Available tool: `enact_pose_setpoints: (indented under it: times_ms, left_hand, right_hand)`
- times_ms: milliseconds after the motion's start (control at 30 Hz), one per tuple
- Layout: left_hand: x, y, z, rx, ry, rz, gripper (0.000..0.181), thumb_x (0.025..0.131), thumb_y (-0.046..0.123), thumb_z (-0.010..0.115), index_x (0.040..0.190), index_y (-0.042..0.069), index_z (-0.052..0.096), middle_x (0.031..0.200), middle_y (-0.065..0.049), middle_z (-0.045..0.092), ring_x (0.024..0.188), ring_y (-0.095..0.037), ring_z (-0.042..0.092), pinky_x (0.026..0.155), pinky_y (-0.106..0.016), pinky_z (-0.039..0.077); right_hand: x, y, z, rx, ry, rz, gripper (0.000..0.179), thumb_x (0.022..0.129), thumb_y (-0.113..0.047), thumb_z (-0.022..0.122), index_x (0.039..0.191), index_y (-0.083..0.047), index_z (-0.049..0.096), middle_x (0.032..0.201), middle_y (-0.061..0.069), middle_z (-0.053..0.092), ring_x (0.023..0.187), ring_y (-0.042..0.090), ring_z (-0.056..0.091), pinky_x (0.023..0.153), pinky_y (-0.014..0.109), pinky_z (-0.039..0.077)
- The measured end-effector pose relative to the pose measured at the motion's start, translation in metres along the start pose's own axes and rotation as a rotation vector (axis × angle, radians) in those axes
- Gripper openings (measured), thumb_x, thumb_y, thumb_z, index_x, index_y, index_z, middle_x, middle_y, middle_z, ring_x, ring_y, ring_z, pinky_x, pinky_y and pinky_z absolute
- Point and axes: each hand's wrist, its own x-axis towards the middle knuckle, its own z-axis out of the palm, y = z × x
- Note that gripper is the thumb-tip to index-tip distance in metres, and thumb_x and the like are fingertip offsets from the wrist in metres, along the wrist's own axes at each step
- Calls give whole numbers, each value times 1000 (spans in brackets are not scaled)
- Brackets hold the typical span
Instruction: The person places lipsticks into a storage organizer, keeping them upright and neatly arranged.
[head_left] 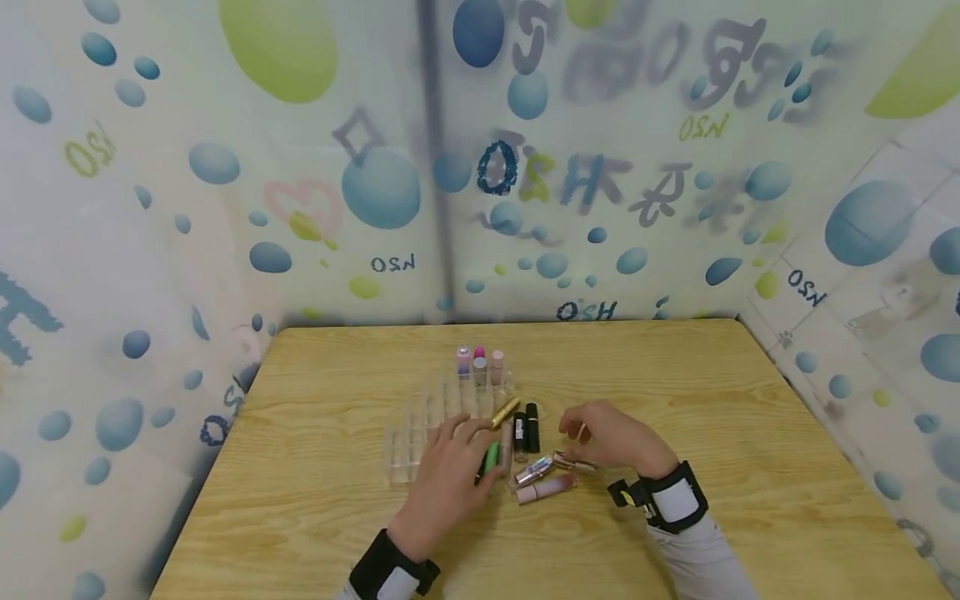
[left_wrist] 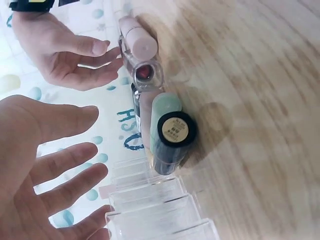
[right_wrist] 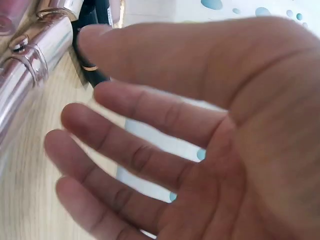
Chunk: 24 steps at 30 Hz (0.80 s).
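Left hand [head_left: 452,468], spread at lower centre, and right hand [head_left: 618,437], loosely bent, both empty, could, I judge, roll the pale-pink plastic cylinder [head_left: 542,490] away by carelessly brushing it

My feed shows a clear organizer [head_left: 411,427] on the desk [head_left: 300,500]: upright tubes [head_left: 480,367] at its far end, loose tubes [head_left: 532,472] and right hand [head_left: 617,437] to its right, left hand [head_left: 453,471] partly hiding it.

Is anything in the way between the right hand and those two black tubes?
Only bare tabletop separates the right hand from the nearer black tube; that tube itself stands before the farther black tube.
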Motion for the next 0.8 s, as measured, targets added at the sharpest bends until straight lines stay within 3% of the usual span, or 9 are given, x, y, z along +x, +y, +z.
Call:
enact_pose_setpoints:
  times_ms: [233, 467, 600, 800]
  left_hand:
    - [-1, 4, 3, 9, 11, 20, 35, 86, 28, 81, 118, 15, 74, 130, -6, 68, 132, -40, 53, 108, -59, 43]
    - [1, 4, 6, -18, 51, 80, 22, 86, 23, 81, 104, 13, 77, 121, -4, 71, 126, -35, 60, 110, -52, 46]
    - [3, 7, 7, -61, 62, 126, 15, 85, 19, 80, 98, 13, 77, 115, -2, 73, 117, -27, 64, 102, -45, 52]
    - [2, 10, 9, -73, 27, 151, 18, 83, 19, 82, 100, 14, 78, 114, 1, 74, 107, -22, 67, 89, -42, 57]
  right_hand:
    - [-1, 4, 7, -12, -61, 77, 23, 76, -4, 82, 97, -5, 71, 87, 1, 65, 79, 15, 58, 70, 37, 53]
    - [3, 4, 12, -1, -59, 87, 17, 76, 2, 78, 89, -6, 70, 79, 0, 61, 72, 14, 55, 62, 32, 49]
    - [4, 4, 13, -10, -49, 79, 15, 76, 2, 78, 85, -7, 70, 77, -1, 62, 70, 12, 55, 60, 30, 48]
    - [5, 1, 12, -23, -58, 83, 15, 78, 1, 78, 84, -10, 70, 76, -1, 61, 68, 12, 53, 57, 29, 46]
